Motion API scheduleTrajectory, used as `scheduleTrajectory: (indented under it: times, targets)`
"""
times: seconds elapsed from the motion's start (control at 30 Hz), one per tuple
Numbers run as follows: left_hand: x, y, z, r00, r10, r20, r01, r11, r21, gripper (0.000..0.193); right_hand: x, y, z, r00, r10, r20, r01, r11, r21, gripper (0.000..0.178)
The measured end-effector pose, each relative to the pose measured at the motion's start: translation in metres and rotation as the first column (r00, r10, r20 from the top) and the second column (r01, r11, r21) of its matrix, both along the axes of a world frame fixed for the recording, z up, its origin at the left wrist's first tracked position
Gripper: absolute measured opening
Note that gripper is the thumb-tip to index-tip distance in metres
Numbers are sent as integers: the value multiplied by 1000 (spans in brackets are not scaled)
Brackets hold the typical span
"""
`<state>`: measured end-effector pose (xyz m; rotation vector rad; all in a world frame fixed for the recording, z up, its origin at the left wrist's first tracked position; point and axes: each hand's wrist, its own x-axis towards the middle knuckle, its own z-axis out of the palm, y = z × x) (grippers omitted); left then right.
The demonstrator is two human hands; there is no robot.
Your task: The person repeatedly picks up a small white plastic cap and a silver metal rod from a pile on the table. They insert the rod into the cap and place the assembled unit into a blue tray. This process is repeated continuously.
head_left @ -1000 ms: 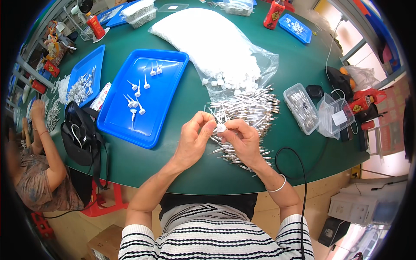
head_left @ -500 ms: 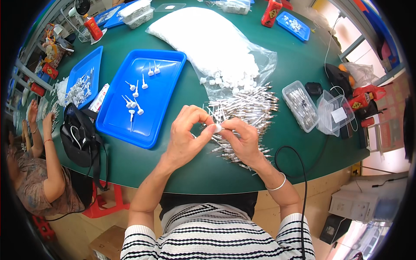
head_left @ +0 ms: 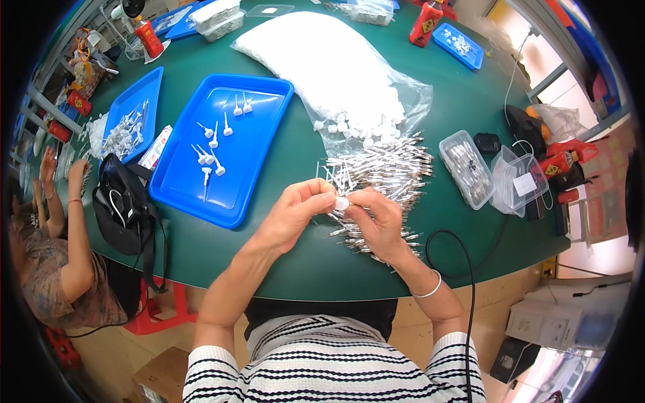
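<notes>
Over the near edge of a heap of thin metal-and-white rods (head_left: 386, 168), my two hands meet at a small white plastic cap (head_left: 341, 203). My left hand (head_left: 292, 215) pinches it from the left with thumb and forefinger. From the other side, my right hand (head_left: 379, 221) grips it with its thumb and fingertips. Whether a rod sits in the cap is hidden by the fingers. Behind the heap, loose white caps (head_left: 366, 121) spill from a large clear bag (head_left: 309, 50). Several capped rods (head_left: 213, 142) lie in a blue tray (head_left: 232, 211) to the left.
To the right stand a clear box of rods (head_left: 467, 171) and empty clear containers (head_left: 514, 185). A black cable (head_left: 463, 245) crosses the table's right edge. A black bag (head_left: 121, 201) is at the left, near another person's arm (head_left: 79, 235). Red bottles (head_left: 424, 25) stand farther back.
My left hand's fingers have lowered and straightened a little around the cap, which shows more plainly between both hands. The tray and the heap look unchanged.
</notes>
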<state>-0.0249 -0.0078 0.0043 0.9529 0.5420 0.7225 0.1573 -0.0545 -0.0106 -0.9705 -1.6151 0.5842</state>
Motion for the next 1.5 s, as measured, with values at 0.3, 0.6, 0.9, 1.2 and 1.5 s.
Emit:
scheduleTrajectory:
  times: [0.3, 0.6, 0.9, 1.2, 1.5]
  targets:
    - [0, 0, 3, 980, 194, -52, -188, 976, 106, 14, 4, 1, 0, 999, -39, -29, 39, 999, -22, 14]
    - [4, -8, 8, 927, 300, -224, -197, 900, 390, 15, 4, 5, 2, 996, -84, -7, 84, 994, 67, 17]
    - [4, -4, 7, 949, 254, -184, -198, 941, 276, 13, 4, 7, 3, 996, -71, 54, 64, 991, 118, 21]
    - [5, -7, 16, 819, 512, -259, -195, 672, 714, 8, 4, 8, 2, 997, -65, 51, 59, 993, 104, 18]
    - [3, -4, 13, 957, 250, -143, -235, 965, 119, 11, 7, 9, 4, 997, -78, 25, 77, 996, 50, 17]
